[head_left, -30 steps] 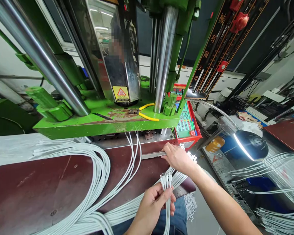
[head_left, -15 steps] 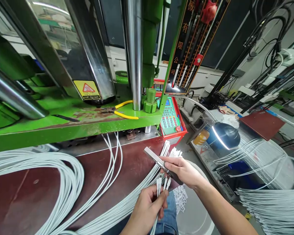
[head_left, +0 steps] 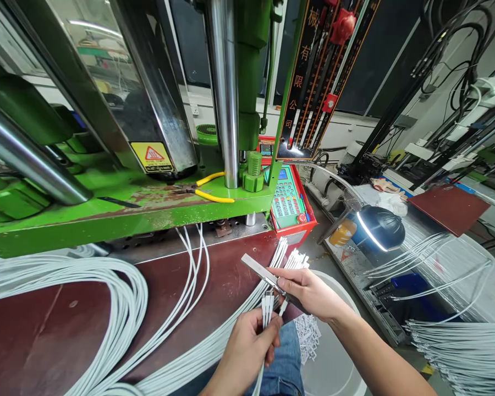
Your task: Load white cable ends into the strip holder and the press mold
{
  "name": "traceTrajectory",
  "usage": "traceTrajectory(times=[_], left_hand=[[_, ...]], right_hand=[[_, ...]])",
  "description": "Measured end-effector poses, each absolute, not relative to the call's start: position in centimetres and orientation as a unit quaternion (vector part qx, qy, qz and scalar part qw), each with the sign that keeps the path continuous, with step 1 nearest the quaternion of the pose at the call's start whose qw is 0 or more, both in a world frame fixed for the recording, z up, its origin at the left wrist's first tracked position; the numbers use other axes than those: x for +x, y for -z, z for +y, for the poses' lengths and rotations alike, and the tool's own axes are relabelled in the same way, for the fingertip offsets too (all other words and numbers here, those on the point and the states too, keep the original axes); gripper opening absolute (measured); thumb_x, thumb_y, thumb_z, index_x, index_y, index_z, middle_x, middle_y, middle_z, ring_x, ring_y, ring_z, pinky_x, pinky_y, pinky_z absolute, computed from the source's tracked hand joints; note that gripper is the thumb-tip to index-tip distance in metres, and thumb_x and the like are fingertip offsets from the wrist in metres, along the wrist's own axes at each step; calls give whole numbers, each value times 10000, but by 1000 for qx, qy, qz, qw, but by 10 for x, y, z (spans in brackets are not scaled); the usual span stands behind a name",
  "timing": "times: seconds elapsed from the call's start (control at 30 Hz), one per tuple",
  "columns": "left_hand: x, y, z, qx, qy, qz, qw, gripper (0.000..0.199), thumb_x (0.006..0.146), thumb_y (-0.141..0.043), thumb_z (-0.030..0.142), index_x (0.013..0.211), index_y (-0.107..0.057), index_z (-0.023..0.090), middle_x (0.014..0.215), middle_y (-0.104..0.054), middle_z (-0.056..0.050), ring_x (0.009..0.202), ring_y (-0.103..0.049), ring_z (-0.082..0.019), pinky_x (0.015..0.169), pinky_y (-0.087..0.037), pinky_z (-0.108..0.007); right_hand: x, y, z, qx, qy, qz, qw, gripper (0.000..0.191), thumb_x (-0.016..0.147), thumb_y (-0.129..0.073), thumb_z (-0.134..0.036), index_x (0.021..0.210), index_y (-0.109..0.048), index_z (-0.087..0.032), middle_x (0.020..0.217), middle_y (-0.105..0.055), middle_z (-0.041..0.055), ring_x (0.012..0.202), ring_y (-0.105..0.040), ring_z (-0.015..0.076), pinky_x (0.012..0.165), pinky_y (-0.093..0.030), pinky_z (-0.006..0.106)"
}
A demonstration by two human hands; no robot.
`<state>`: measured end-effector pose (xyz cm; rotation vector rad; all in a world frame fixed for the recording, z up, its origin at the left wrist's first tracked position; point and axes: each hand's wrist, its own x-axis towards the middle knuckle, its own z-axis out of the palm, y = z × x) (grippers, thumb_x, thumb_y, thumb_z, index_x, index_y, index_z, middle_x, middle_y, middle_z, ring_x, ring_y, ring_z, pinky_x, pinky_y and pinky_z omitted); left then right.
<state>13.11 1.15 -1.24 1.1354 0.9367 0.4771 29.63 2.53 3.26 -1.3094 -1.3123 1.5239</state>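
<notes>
My left hand [head_left: 253, 341] is closed around several white cables, and their connector ends [head_left: 268, 308] point upward above my fingers. One more connector end [head_left: 284, 307] stands apart to the right, close under the tool. My right hand [head_left: 303, 289] is wrapped round a hand tool [head_left: 259, 268] with a long flat metal end, which points up and left; its exact kind is unclear. Behind both hands, a bundle of white cables [head_left: 206, 344] lies across the dark red table [head_left: 169, 275], with white connector ends [head_left: 296, 261] at its far right.
A green press [head_left: 181, 212] rises behind the table, with yellow-handled pliers [head_left: 210, 193] on its ledge. Coiled white cables [head_left: 119, 308] lie at left. Small white scraps [head_left: 308, 335] sit in a white bucket [head_left: 346, 360] beneath my right arm. A red control box [head_left: 291, 201] stands beyond.
The connectors in my left hand have regrouped, more now bunched at the left and one apart at the right. The tool has come slightly lower. The view has shifted a little.
</notes>
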Motion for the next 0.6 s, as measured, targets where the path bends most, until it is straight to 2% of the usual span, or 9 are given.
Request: traceTrajectory(times=[0.1, 0.23, 0.33, 0.5, 0.6], left_hand=[[131, 10, 13, 503, -216, 415, 727, 419, 799, -525, 558, 717, -525, 147, 586, -551, 0, 432, -473, -109, 425, -369, -233], [128, 10, 17, 460, -234, 402, 757, 392, 790, -559, 546, 782, -531, 155, 668, -570, 2, 507, -529, -125, 509, -446, -256], [125, 8, 18, 437, -255, 405, 762, 369, 799, -557, 533, 759, -519, 168, 669, -563, 6, 554, -541, -132, 545, -464, -259], [126, 1, 16, 437, -245, 426, 754, 347, 792, -560, 488, 677, -505, 165, 573, -513, 23, 435, -452, -96, 413, -359, -208], [127, 0, 16, 443, -249, 431, 746, 316, 786, -559, 454, 667, -501, 167, 539, -488, 34, 410, -422, -83, 392, -328, -195]], right_hand=[[296, -32, 25, -508, -572, -538, 352, 486, 893, -534, -480, 1271, -576, -177, 778, -591, 7, 708, -487, 138, 697, -391, 280], [299, -34, 27, -506, -596, -512, 355, 523, 864, -571, -491, 1264, -580, -154, 748, -584, 7, 684, -485, 137, 690, -393, 279], [302, -37, 29, -504, -603, -503, 360, 505, 860, -580, -481, 1246, -598, -154, 740, -569, 5, 666, -468, 127, 679, -386, 264], [305, -39, 30, -506, -593, -519, 352, 469, 866, -577, -478, 1222, -621, -176, 774, -583, 10, 693, -470, 126, 694, -391, 254], [306, -38, 29, -498, -601, -518, 349, 461, 871, -576, -471, 1227, -617, -181, 791, -594, 10, 696, -474, 123, 691, -396, 249]])
